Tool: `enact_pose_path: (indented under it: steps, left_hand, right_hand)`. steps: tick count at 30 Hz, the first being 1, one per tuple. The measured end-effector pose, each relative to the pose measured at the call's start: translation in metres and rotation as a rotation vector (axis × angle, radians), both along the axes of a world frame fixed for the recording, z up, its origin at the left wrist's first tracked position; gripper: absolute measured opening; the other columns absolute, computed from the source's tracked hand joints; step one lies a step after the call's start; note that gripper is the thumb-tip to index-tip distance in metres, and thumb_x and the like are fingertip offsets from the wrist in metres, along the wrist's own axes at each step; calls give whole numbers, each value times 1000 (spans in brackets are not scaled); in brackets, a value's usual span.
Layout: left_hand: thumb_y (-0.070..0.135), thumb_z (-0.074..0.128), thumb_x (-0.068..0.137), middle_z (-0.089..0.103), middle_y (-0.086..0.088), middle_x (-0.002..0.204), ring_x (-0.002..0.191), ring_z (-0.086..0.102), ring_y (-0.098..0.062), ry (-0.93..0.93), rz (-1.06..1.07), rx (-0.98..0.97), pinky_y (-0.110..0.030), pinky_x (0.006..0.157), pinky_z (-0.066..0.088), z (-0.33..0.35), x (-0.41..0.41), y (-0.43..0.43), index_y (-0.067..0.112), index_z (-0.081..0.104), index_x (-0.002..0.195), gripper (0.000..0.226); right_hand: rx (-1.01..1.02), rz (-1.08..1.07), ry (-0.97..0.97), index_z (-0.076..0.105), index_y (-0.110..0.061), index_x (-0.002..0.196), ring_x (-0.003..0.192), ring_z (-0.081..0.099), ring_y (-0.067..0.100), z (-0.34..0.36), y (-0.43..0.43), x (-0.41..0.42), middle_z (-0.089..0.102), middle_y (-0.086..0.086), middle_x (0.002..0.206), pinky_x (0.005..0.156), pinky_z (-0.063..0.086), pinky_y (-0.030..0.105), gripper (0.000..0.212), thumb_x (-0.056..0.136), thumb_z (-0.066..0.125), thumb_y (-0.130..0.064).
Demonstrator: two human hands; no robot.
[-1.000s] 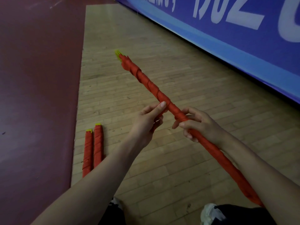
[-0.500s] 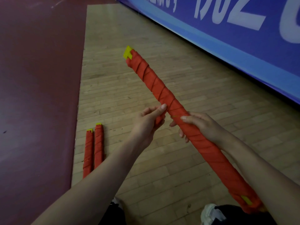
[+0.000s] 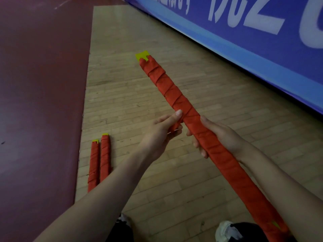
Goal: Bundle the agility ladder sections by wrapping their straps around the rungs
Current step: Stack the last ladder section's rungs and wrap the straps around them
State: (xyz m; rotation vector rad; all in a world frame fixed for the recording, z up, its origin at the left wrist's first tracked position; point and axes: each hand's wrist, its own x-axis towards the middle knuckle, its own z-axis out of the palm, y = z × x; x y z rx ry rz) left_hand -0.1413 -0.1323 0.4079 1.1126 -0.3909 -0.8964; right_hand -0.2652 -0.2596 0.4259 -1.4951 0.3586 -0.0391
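- Head view: the strap-wrapped ladder bundle [image 3: 174, 95] is held above the wooden floor [image 3: 174, 189], slanting from its yellow far end down to the lower right.
- Right hand [image 3: 222, 136]: grip curled round the bundle's middle.
- Left hand [image 3: 157, 135]: grip pinches the loose strap end [image 3: 175, 125] beside the bundle.
- Two finished bundles [image 3: 105, 158] lie side by side on the floor, at left.

The only writing in my feed is on the blue banner [image 3: 262, 55] at upper right: big white characters, cut off by the top edge of the view. One character [image 3: 257, 14] looks like a 2 or a Z. The rest, including a smaller row further left, I cannot read.
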Motion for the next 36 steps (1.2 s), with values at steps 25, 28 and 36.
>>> enact_pose_path:
  steps: [25,28,36]
  left_hand:
    - [14,68,86,69,1,91,82,66,-8,182,273,31,-24,75,53,-18,15,1,7,59,119,36]
    - [23,76,79,63,0,94,88,56,-9,182,354,150,-24,76,47,-24,16,-1,5,60,116,44]
    - [-1,62,87,71,-4,75,67,68,-9,224,301,30,-19,75,57,-29,14,-6,-1,66,90,4]
  right_hand:
    - [-659,-164,-132,48,-61,112,81,66,11,-33,-9,7,58,-11,90,75,50,24,58,75,76,-26]
    - [-680,-162,-108,48,-58,113,80,66,5,-34,-8,7,60,-12,91,73,47,19,58,77,77,-23]
    - [-834,-121,-52,52,-36,132,92,60,-2,-39,-6,3,62,-18,101,83,48,18,65,73,79,-29]
